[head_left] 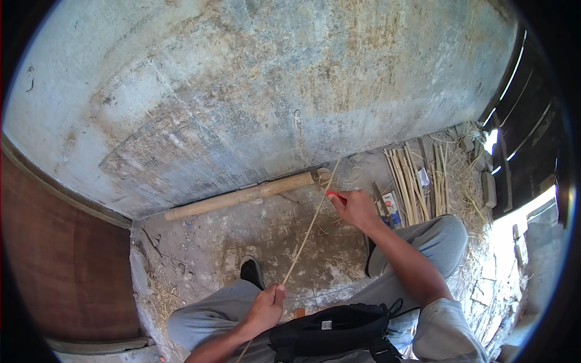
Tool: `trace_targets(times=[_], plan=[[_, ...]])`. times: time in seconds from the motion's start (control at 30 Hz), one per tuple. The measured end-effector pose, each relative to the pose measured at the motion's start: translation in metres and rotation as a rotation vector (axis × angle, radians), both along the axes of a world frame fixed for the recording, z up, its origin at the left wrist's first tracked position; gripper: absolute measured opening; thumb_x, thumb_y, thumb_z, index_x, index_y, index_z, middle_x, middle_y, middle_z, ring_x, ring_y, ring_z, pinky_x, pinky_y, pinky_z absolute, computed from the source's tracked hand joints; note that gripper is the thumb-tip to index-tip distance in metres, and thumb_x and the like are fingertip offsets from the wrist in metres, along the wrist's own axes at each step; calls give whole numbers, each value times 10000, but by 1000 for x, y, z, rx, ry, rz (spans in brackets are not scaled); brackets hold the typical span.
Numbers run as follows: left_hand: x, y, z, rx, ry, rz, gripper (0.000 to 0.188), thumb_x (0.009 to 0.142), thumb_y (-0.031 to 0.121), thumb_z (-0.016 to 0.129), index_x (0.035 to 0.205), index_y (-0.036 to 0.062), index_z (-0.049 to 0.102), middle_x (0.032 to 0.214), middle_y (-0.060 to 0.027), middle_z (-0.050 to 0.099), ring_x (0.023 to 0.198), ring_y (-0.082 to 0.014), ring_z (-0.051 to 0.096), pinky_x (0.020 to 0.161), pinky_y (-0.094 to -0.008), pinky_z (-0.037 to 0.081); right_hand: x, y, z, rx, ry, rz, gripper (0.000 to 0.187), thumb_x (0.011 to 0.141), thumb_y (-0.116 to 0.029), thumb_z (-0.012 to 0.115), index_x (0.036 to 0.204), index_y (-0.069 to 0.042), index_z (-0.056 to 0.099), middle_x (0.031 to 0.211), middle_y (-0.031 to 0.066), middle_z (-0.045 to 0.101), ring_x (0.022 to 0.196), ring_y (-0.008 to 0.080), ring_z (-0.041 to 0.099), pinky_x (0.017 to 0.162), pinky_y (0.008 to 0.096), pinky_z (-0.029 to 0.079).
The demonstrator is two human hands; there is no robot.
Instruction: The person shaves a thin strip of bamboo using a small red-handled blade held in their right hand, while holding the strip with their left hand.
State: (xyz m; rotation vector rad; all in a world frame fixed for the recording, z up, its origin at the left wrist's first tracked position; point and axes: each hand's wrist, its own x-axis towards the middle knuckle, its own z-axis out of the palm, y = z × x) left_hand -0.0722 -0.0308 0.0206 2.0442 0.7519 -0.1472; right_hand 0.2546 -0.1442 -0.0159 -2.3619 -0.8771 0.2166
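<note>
A long thin bamboo strip point(309, 232) slants from my lap up and away toward the wall. My left hand point(266, 308) is closed round its lower part, thumb on top, and the tail end runs down past my forearm. Farther up, my right hand point(358, 209) grips a small red tool point(333, 194) against the strip. The fingers cover most of this tool, so its kind and any blade cannot be made out. Beyond it, the far end of the strip reaches above a short round bamboo piece point(325, 176) on the floor.
A thick bamboo pole point(242, 196) lies along the foot of the stained wall point(242, 97). Split bamboo sticks point(407, 184) lie right of my right hand, near a small printed packet point(392, 207). Shavings litter the floor. A black bag point(333, 325) rests at my lap.
</note>
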Motion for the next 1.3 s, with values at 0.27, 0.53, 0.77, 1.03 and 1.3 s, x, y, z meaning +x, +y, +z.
trace_targets(times=[0.27, 0.53, 0.77, 1.03, 1.3], plan=[[4, 9, -3, 29, -33, -34, 419, 1088, 340, 437, 927, 3, 626, 708, -140, 597, 669, -250, 597, 667, -402, 483, 28, -3, -10, 193, 15, -229, 408, 970, -400, 613, 897, -22, 749, 708, 227, 662, 682, 394, 674, 657, 464, 530], [18, 24, -21, -575, -32, 126, 460, 1124, 357, 344, 1039, 5, 627, 665, -16, 550, 506, -62, 409, 498, -243, 350, -31, 13, -5, 405, 289, 28, 386, 985, -371, 642, 954, 0, 744, 598, 127, 563, 535, 165, 490, 543, 346, 424], [35, 16, 0, -688, -45, 193, 438, 1128, 366, 301, 1167, 15, 561, 711, -57, 586, 419, -60, 383, 390, -239, 310, -59, 2, 10, 335, 386, 145, 347, 977, -343, 659, 1077, -24, 753, 647, 130, 623, 553, 162, 551, 555, 342, 451], [38, 13, -2, -665, -105, 183, 349, 1123, 285, 359, 1093, 2, 561, 726, -65, 576, 408, -80, 411, 380, -248, 334, -55, -1, -1, 334, 444, 121, 363, 972, -347, 673, 1062, -3, 750, 646, 128, 643, 561, 156, 572, 559, 342, 457], [38, 16, -2, -652, -71, 172, 372, 1121, 299, 376, 1093, -10, 581, 644, -29, 512, 443, -77, 431, 421, -237, 358, -64, 5, 2, 447, 705, 162, 312, 975, -279, 711, 1131, -10, 721, 711, -27, 622, 632, 26, 544, 551, 237, 412]])
